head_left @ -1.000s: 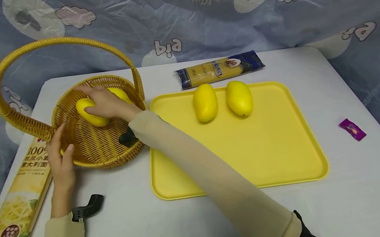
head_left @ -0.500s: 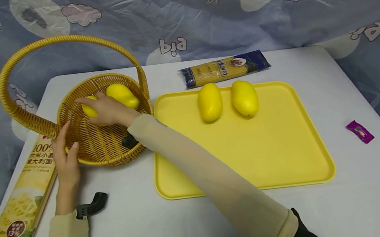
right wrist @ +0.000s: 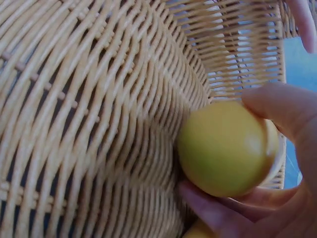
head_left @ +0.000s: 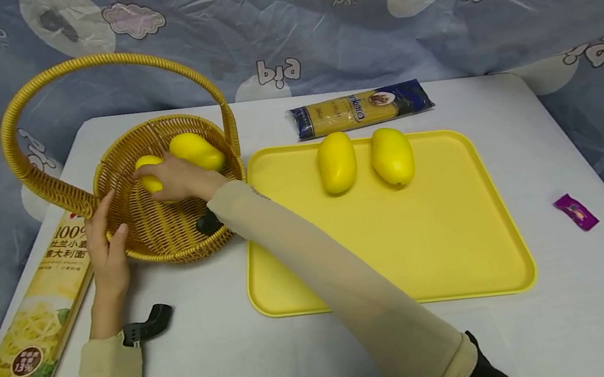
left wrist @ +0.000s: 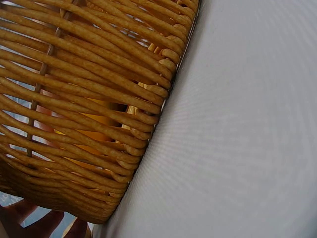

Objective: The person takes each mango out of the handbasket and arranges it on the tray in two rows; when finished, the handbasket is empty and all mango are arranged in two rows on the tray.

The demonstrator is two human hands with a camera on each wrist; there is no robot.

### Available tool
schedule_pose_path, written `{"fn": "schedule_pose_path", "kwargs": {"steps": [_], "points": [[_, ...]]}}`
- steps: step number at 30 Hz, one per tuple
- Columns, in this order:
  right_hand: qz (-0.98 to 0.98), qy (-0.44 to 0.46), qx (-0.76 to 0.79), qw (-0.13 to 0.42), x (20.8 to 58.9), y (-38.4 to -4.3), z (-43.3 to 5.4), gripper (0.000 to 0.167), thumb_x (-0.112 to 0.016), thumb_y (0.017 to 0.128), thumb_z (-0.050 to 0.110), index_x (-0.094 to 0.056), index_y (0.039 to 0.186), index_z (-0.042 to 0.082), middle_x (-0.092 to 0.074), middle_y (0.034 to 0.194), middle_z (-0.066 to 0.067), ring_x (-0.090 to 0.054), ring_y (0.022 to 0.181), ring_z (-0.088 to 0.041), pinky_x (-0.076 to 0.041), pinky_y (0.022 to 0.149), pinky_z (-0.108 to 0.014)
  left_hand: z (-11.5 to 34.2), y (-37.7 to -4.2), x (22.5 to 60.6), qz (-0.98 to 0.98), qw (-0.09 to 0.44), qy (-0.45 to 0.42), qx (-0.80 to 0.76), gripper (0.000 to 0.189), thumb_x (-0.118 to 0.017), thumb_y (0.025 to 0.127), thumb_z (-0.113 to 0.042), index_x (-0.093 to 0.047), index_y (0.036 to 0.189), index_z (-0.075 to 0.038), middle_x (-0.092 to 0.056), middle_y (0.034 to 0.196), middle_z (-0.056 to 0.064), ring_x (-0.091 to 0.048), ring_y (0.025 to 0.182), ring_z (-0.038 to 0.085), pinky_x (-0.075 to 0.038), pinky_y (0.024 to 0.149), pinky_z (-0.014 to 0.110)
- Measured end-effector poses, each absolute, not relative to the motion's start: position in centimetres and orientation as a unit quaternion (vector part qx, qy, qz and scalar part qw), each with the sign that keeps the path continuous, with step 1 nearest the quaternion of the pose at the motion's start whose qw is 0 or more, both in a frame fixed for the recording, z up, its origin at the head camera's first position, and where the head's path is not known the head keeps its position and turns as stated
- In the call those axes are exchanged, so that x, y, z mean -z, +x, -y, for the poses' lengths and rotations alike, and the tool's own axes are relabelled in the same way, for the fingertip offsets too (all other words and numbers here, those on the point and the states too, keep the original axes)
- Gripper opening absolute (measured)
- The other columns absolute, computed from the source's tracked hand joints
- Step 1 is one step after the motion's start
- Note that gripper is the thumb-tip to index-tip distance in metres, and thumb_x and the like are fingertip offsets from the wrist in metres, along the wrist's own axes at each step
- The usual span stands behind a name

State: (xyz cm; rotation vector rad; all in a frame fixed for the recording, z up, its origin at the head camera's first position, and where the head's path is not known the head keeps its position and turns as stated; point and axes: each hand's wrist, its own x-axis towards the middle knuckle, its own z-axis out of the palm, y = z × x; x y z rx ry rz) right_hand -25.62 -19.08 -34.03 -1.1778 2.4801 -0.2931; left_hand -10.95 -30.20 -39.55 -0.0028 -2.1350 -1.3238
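Observation:
A yellow wicker basket (head_left: pixel 171 249) with a tall arched handle stands at the left of the table. Inside it, my right hand (head_left: pixel 181 178) grips a yellow mango (head_left: pixel 149 183), thumb on one side and fingers on the other; the right wrist view shows this mango (right wrist: pixel 225 148) close to the woven wall. A second mango (head_left: pixel 197 151) lies behind that hand in the basket. My left hand (head_left: pixel 107 251) rests against the basket's left rim near the handle's base, fingers fairly straight; some of its fingers (left wrist: pixel 47 225) show at the rim in the left wrist view.
Right of the basket lies a yellow tray (head_left: pixel 403 251) bearing two mangoes (head_left: pixel 336 163). A blue-ended spaghetti pack (head_left: pixel 363 108) lies behind it. A long pasta bag (head_left: pixel 31 323) sits left of my left arm. A small purple packet (head_left: pixel 576 212) is far right.
My right hand has shifted slightly toward the near right inside the basket, uncovering more of the second mango. The left hand stays at the rim. The whole view has drifted a little.

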Motion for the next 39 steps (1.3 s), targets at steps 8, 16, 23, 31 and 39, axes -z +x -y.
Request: {"fn": "schedule_pose_path", "kwargs": {"steps": [8, 16, 23, 31, 39], "points": [[-0.852, -0.456, 0.162, 0.2, 32.2, -26.1, 17.1, 0.058, -0.056, 0.092, 0.029, -0.034, 0.145, 0.024, -0.038, 0.149, 0.006, -0.036, 0.137, -0.016, -0.03, 0.11, -0.025, 30.2, -10.9, 39.5, 0.809, 0.304, 0.003, 0.503, 0.048, -0.04, 0.091, -0.012, -0.044, 0.138, -0.002, -0.042, 0.126, -0.024, -0.033, 0.112, -0.003, -0.02, 0.104, 0.029], [-0.821, -0.486, 0.26, 0.148, 30.9, -24.6, 13.8, 0.065, -0.063, 0.087, 0.03, -0.035, 0.145, 0.022, -0.043, 0.145, 0.004, -0.048, 0.111, -0.01, -0.037, 0.09, -0.018, 29.9, -11.0, 39.4, 0.805, 0.304, 0.001, 0.509, 0.048, -0.041, 0.091, -0.014, -0.044, 0.137, -0.002, -0.042, 0.126, -0.026, -0.033, 0.115, -0.004, -0.019, 0.107, 0.03], [-0.796, -0.486, 0.35, 0.087, 31.1, -21.7, 10.5, 0.066, -0.066, 0.085, 0.035, -0.038, 0.143, 0.022, -0.042, 0.146, 0.006, -0.045, 0.117, -0.007, -0.033, 0.095, -0.014, 29.9, -10.9, 39.7, 0.801, 0.318, -0.002, 0.507, 0.048, -0.041, 0.089, -0.011, -0.045, 0.136, 0.0, -0.045, 0.124, -0.025, -0.036, 0.111, -0.004, -0.021, 0.102, 0.024], [-0.76, -0.425, 0.482, 0.097, 32.0, -19.2, 7.2, 0.065, -0.069, 0.083, 0.026, -0.039, 0.142, 0.022, -0.039, 0.144, -0.001, -0.045, 0.115, -0.009, -0.046, 0.087, -0.015, 29.7, -10.7, 39.4, 0.792, 0.336, -0.025, 0.51, 0.047, -0.04, 0.088, -0.006, -0.046, 0.134, 0.004, -0.048, 0.128, -0.026, -0.037, 0.115, -0.004, -0.022, 0.103, 0.021], [-0.705, -0.373, 0.588, 0.133, 32.5, -17.2, 4.9, 0.066, -0.069, 0.082, 0.01, -0.04, 0.141, 0.016, -0.037, 0.138, -0.01, -0.054, 0.11, -0.016, -0.052, 0.081, -0.019, 29.5, -10.7, 39.4, 0.791, 0.334, -0.02, 0.512, 0.047, -0.04, 0.089, -0.007, -0.046, 0.134, 0.004, -0.048, 0.125, -0.026, -0.037, 0.113, -0.003, -0.021, 0.101, 0.021]]}}
